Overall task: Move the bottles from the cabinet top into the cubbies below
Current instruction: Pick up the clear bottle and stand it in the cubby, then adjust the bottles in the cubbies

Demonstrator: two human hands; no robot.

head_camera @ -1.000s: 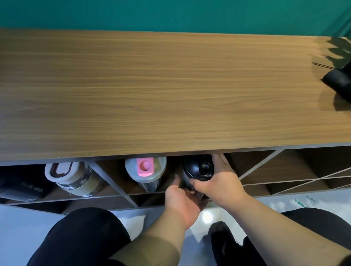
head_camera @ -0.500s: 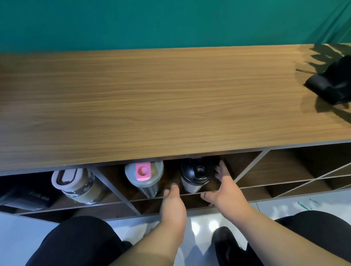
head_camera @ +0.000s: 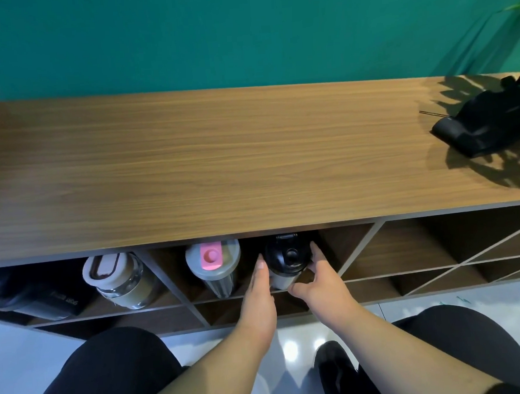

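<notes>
1. Black-lidded bottle (head_camera: 287, 263): in the middle cubby (head_camera: 341, 246), lid facing outward, long axis running back into the cubby; open room to its right.
2. Left hand (head_camera: 258, 294), right hand (head_camera: 320, 280): fingers apart, flanking the bottle, contact unclear.
3. Pink-capped bottle (head_camera: 213, 268): alongside, same cubby.

Home; wooden cubby cabinet (head_camera: 251, 167)

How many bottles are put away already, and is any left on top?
Four bottles sit in the cubbies, including the pink-lidded bottle. Both hands, left hand and right hand, flank the black-lidded bottle, adjusting it. The cabinet top shows no bottles, only a black bag.
</notes>
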